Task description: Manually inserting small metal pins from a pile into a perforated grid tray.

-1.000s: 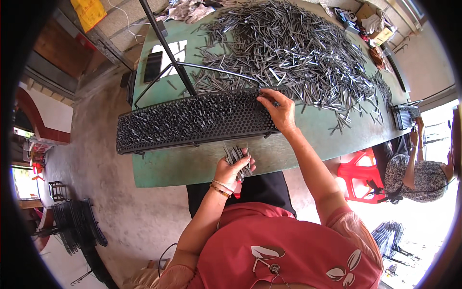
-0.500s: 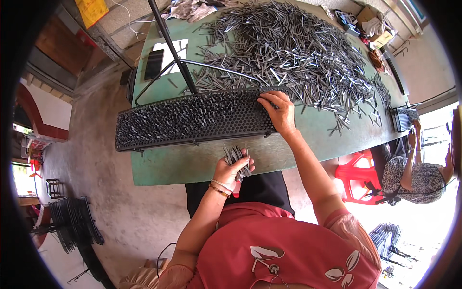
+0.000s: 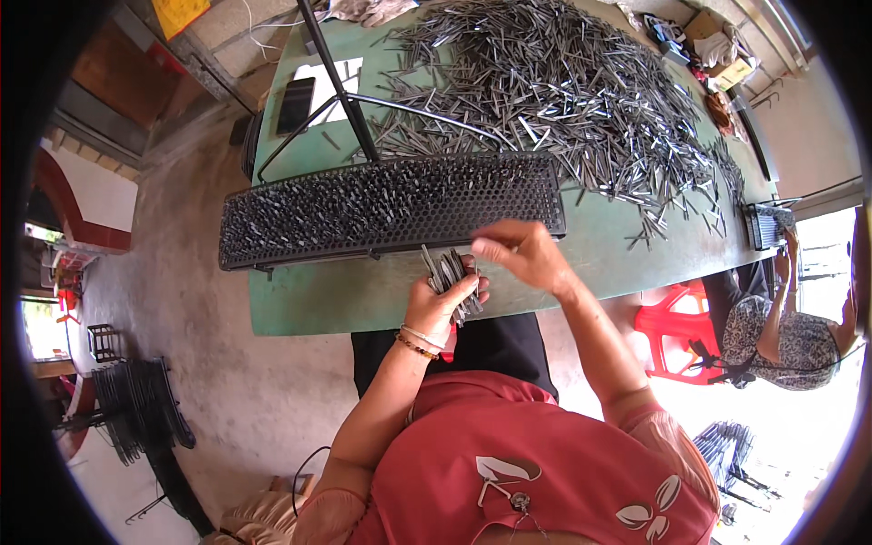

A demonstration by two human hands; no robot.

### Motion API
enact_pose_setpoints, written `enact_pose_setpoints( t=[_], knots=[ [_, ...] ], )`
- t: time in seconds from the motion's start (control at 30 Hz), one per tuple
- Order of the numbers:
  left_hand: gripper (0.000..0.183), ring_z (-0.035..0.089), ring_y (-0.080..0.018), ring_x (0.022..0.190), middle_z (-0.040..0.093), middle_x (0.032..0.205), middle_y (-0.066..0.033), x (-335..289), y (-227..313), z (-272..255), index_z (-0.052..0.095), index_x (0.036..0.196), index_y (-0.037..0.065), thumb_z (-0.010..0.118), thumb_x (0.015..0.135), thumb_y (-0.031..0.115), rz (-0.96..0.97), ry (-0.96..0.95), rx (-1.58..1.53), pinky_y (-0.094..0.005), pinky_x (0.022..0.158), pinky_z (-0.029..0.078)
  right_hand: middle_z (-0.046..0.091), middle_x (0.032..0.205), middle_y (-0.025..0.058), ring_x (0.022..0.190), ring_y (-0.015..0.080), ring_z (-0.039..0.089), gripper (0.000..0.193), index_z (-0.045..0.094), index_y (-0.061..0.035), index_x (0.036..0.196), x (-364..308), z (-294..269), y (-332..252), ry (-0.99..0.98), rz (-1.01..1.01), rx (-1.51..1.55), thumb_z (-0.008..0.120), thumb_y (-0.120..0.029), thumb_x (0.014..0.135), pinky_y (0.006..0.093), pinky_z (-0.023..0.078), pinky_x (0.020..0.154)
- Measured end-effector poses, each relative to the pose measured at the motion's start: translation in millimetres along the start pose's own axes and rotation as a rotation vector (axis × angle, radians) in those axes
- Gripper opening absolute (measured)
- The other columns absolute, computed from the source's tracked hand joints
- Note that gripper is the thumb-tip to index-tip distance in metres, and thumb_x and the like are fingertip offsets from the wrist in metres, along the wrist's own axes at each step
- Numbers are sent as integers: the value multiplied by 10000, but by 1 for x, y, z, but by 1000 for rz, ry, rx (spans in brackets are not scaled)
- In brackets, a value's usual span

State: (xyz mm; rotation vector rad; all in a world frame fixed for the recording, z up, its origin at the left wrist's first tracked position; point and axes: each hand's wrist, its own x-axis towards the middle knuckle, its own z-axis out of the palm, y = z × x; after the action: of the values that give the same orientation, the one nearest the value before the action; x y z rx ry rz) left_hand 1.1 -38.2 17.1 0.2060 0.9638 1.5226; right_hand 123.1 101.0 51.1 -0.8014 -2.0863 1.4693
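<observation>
A bundle of thin grey metal strips (image 3: pixel 443 272) lies in my left hand (image 3: pixel 438 305), the fingers and thumb closed round it in front of the rack. Just right of the bundle's upper ends is my right hand (image 3: pixel 534 258), thumb and forefinger apart and pointing toward the strips; nothing shows between them, and its other fingers are partly hidden. Behind both hands a long black perforated rack (image 3: pixel 490 195) spans the table's front part. Many strips stand in its holes, densely on the left, while bare holes show toward the right.
A large heap of loose strips (image 3: pixel 545 82) covers the far part of the green table (image 3: pixel 618 263). A black phone (image 3: pixel 295 104) lies by white paper at the left. Black metal bars (image 3: pixel 345 91) rise behind the rack. At right, a person (image 3: pixel 786 336) works beside a red stool (image 3: pixel 677 327).
My right hand has come off the rack's right end and moved down and left, close to the bundle. The left hand still holds the strips, nearly in place.
</observation>
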Motion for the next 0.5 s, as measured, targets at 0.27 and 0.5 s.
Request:
enact_pose_setpoints(
  t=[0.27,0.5],
  knots=[
    [230,599,-195,848,602,1006,-69,3,-7,1,568,1079,-15,586,859,50,-173,32,-72,-446,770,555,664,845,45,751,81,588,213,658,21,1012,5,-22,6,191,112,109,662,-116,849,232,482,698],
    [304,590,-160,799,592,879,-71,3,-8,3,537,1132,-22,590,840,41,-312,-38,-136,-417,792,547,661,843,82,713,113,595,223,656,-19,1043,48,-49,31,518,-210,-278,662,-78,828,237,475,680]
  ],
)
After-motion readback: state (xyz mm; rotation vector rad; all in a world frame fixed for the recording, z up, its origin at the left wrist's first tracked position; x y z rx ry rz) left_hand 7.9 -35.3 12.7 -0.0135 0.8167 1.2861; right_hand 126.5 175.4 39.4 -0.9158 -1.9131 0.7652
